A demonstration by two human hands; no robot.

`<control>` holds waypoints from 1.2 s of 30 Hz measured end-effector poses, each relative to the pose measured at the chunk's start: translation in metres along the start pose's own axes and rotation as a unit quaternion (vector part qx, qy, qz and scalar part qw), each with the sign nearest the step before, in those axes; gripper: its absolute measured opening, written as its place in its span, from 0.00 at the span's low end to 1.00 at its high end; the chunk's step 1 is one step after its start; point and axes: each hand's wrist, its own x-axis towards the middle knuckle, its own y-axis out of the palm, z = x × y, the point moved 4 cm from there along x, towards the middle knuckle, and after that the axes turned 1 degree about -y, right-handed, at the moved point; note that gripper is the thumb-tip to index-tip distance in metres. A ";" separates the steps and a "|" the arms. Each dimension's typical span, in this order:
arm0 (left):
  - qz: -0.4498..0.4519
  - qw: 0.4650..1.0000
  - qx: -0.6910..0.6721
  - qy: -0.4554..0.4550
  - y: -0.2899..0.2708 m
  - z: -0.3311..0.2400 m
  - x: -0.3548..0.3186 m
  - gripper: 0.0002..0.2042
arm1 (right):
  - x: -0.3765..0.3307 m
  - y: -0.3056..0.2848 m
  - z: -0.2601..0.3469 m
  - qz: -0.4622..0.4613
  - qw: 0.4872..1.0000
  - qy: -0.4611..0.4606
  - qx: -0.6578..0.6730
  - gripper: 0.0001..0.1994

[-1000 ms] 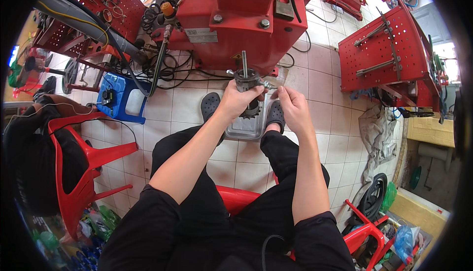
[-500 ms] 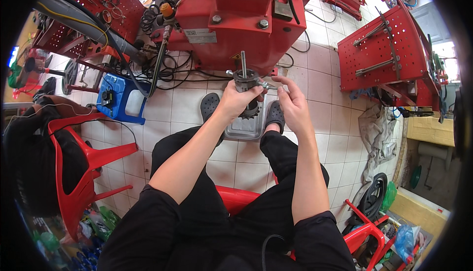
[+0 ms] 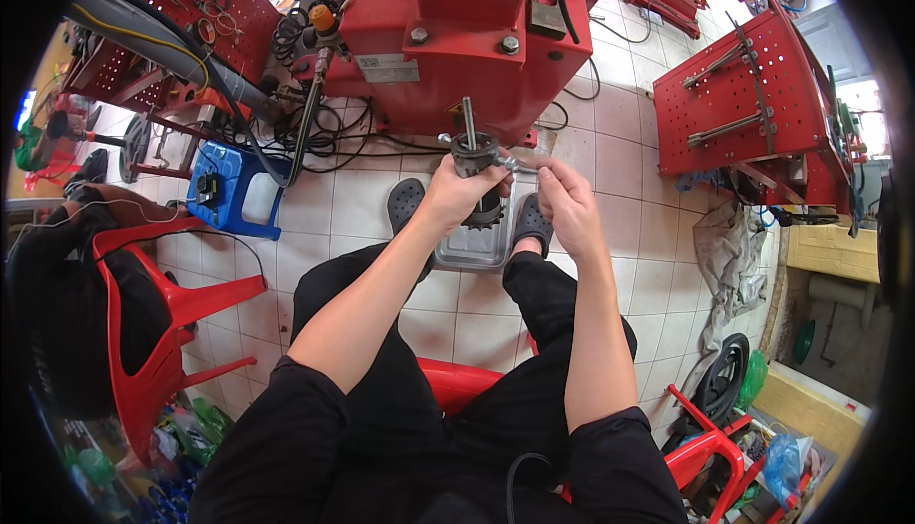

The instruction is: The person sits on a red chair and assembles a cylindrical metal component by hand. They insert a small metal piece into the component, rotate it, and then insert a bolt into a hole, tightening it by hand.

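Note:
My left hand [image 3: 451,191] is wrapped round a dark metal cylindrical part [image 3: 475,159] with a round collar on top. A bright rod [image 3: 469,122] stands up out of it, bolts stick out at the collar's sides, and a toothed ring [image 3: 483,214] shows at its lower end. My right hand [image 3: 570,205] is closed in a pinch to the right of the part. A slim metal tool [image 3: 526,171] reaches from its fingertips to the bolt on the collar's right side; its exact kind is too small to make out. Below lies a shallow metal tray [image 3: 467,259], on the floor between my feet.
Ahead stands a large red machine base [image 3: 448,86] with black hoses on the floor to its left. A blue stool [image 3: 233,191] and a red chair [image 3: 172,305] are at left. At right are a red perforated stand [image 3: 753,105] and a grey cloth [image 3: 724,257].
My right hand's fingers, spread half a second ago with the index finger stretched toward the bolt, have drawn back and closed. The left hand and the metal part have barely moved.

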 end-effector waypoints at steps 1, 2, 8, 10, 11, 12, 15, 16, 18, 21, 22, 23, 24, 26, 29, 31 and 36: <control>0.003 1.000 0.001 0.001 0.000 0.000 0.000 0.08 | 0.001 -0.001 -0.001 0.007 1.000 0.002 -0.011 0.10; 0.006 1.000 0.002 0.002 0.001 0.000 0.000 0.08 | 0.001 -0.002 -0.002 0.014 1.000 0.003 -0.021 0.10; -0.001 1.000 -0.011 0.002 0.000 0.002 0.000 0.07 | -0.002 0.010 0.008 -0.011 0.998 -0.011 0.057 0.11; 0.012 1.000 0.001 0.018 -0.002 0.004 0.002 0.08 | 0.000 0.006 0.000 -0.009 0.997 0.008 0.077 0.11; 0.018 0.999 0.006 0.027 -0.002 0.004 0.003 0.08 | 0.001 0.004 -0.003 -0.009 0.996 0.017 0.087 0.11; 0.016 1.000 0.006 0.021 -0.003 0.006 0.003 0.08 | 0.001 0.003 -0.006 0.001 0.997 0.023 0.080 0.11; 0.008 1.000 0.002 0.011 -0.002 0.007 0.003 0.08 | -0.001 0.006 -0.001 0.005 0.997 0.023 0.074 0.11; 0.004 1.000 -0.001 0.007 -0.002 0.007 0.002 0.08 | -0.003 0.010 0.003 -0.012 0.996 0.014 0.085 0.11; 0.003 1.000 -0.005 0.007 -0.002 0.007 0.003 0.08 | -0.002 0.012 0.006 -0.021 0.995 0.008 0.097 0.11; 0.005 1.000 -0.001 0.013 -0.003 0.006 0.003 0.08 | -0.001 0.008 0.001 0.008 0.996 0.028 0.089 0.11; 0.005 1.000 0.001 0.013 -0.003 0.007 0.003 0.08 | 0.000 0.004 -0.002 0.018 0.996 0.042 0.079 0.10; 0.005 1.000 0.004 0.012 -0.003 0.007 0.003 0.08 | 0.001 0.002 -0.005 0.028 0.996 0.055 0.070 0.10; 0.006 1.000 0.000 0.007 -0.002 0.008 0.004 0.08 | 0.001 0.000 -0.007 0.008 0.996 0.038 0.082 0.10; 0.005 1.000 -0.006 -0.002 -0.002 0.008 0.002 0.09 | 0.000 0.007 -0.003 -0.029 0.994 0.004 0.107 0.10; 0.003 1.000 0.002 0.007 -0.003 0.005 0.002 0.09 | -0.001 0.010 0.006 -0.020 0.996 -0.004 0.091 0.10; 0.000 1.000 0.002 0.007 -0.004 0.006 0.002 0.09 | 0.001 0.004 -0.001 0.004 0.998 0.022 0.062 0.10; 0.008 1.000 -0.003 0.011 -0.003 0.008 0.004 0.08 | -0.001 0.009 -0.003 -0.025 0.994 0.017 0.100 0.11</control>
